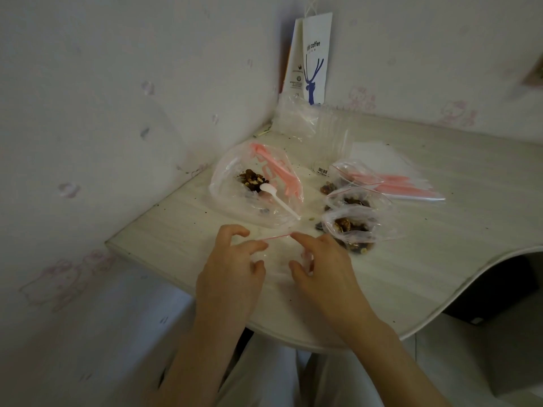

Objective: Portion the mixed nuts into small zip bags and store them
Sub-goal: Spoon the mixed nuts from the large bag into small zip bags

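The left hand [232, 268] and right hand [320, 265] pinch the mouth of an empty zip bag [279, 257] flat on the counter [440, 259]; only the bag's red strip shows clearly. Beyond the zip bag lies the nut bag [255, 183] with a spoon [279, 201] inside, and to its right are the filled bags [352, 227].

The pale table [440, 259], curved along its front edge and speckled with crumbs, carries a large clear bag of mixed nuts [235, 198]. Three small filled zip bags [351, 230] lie to its right, a stack of unused bags [405, 186] beyond them, and an empty zip bag [279, 254] at the front.
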